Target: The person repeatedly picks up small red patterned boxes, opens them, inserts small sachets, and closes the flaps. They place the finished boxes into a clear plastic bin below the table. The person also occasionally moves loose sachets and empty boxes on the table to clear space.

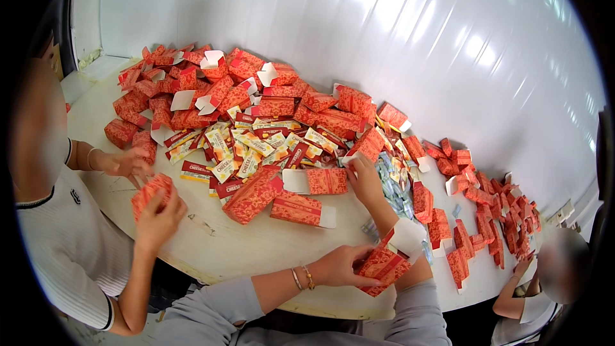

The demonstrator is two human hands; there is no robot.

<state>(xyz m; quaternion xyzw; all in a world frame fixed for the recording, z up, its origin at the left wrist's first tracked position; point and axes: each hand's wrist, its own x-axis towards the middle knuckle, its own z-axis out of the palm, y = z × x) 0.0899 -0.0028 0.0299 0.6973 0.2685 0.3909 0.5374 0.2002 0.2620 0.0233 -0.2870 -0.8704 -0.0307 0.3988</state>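
My left hand (343,265), with bracelets at its wrist, grips a red patterned box (384,270) near the table's front edge. The box is tilted and its white flap (407,238) stands open toward my right forearm. Farther off, my right hand (365,178) reaches over the right side of the packet pile. Its fingers are bent together at the lower end of another red box (369,143); what they pinch is hidden. Left of that hand lie a red box with a white flap (327,181) and small yellow-and-red snack packets (256,143).
A big heap of red boxes (192,83) lies behind the packets, against a pale wall (256,6). Blue-white sachets (396,186) and more boxes (487,198) spread rightward. At left, a co-worker's hands (160,214) hold a red box; another person sits far right.
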